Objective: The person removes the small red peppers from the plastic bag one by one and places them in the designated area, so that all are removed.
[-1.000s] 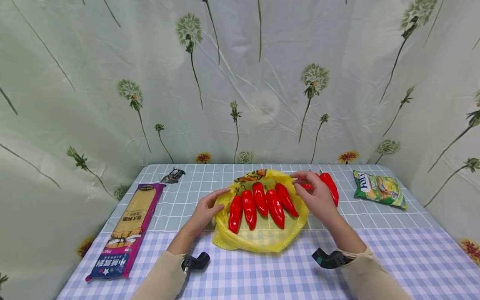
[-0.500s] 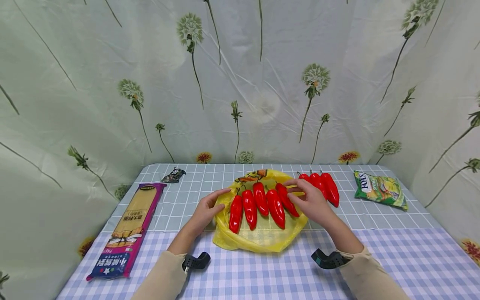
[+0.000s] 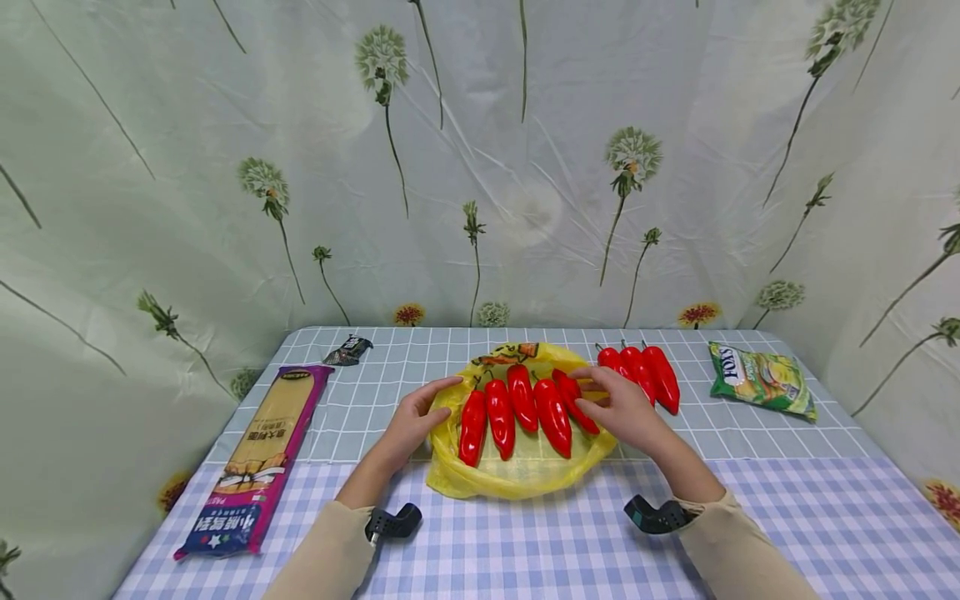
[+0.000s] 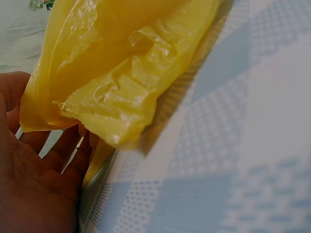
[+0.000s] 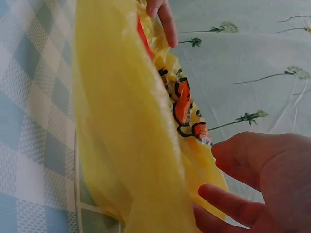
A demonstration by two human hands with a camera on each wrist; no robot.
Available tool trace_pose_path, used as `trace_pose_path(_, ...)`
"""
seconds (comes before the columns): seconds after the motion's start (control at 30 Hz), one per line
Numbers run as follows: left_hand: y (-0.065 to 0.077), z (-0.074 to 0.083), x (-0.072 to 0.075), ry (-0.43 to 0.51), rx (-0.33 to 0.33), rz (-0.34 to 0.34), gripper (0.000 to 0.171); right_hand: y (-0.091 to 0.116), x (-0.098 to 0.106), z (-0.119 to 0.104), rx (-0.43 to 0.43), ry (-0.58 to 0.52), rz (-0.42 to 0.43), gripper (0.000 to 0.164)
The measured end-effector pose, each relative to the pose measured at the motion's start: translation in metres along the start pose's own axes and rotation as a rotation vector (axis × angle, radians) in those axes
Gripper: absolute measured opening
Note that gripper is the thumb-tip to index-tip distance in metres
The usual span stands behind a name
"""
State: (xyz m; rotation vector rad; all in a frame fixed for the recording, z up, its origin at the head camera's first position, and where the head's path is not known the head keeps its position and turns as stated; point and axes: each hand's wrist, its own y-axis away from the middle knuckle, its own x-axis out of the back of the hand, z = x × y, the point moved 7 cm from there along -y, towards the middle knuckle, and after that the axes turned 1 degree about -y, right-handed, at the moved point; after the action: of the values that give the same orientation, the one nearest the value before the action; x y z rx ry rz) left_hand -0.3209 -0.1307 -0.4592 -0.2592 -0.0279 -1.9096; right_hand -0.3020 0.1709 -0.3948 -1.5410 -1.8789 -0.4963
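Observation:
A yellow plastic bag point(image 3: 517, 487) lies spread open on the table, with several red peppers point(image 3: 553, 417) side by side in it. My left hand point(image 3: 411, 423) rests at the bag's left rim, thumb over the edge and fingers relaxed along the outside; in the left wrist view the palm point(image 4: 41, 194) shows beside the crinkled plastic. Over the right rim reaches my right hand point(image 3: 618, 408), its fingertips overlapping the rightmost pepper point(image 3: 573, 400). In the right wrist view its thumb and fingers stand apart near the bag wall point(image 5: 126, 145).
Several more red peppers point(image 3: 660, 379) lie behind my right hand. A green Fox's candy packet point(image 3: 765, 379) is at the back right. On the left are a long pasta packet point(image 3: 255, 458) and a small black wrapper point(image 3: 348, 351). A curtain point(image 3: 525, 167) hangs behind the table.
My right hand has moved left and down over the bag's right rim, uncovering the peppers behind it. The left hand stays put; the bag's front rim has shifted slightly.

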Motion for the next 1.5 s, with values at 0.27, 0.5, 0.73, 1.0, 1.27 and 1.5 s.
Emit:
trace_pose_path(0.27,0.000,0.000,-0.001,0.011,0.020,0.004,0.049,-0.003,-0.007,0.009,0.003,0.020,-0.035,0.046)
trace_pose_path(0.5,0.000,0.000,-0.001,0.020,0.022,0.004,0.049,-0.004,-0.011,0.011,0.007,0.081,-0.027,0.045)
trace_pose_path(0.73,0.000,-0.001,0.000,0.008,0.018,0.005,0.049,-0.004,-0.014,0.015,0.003,0.149,-0.036,0.042)
trace_pose_path(1.0,-0.001,0.000,-0.001,0.007,0.023,0.009,0.049,-0.004,-0.015,0.017,0.004,0.180,-0.020,0.039)
trace_pose_path(1.27,0.000,0.000,-0.001,0.008,0.037,0.013,0.049,-0.003,-0.018,0.017,0.021,0.186,-0.010,0.045)
trace_pose_path(1.5,-0.001,-0.002,0.000,0.015,0.028,0.004,0.049,-0.003,-0.024,0.019,0.009,0.216,-0.013,0.051)
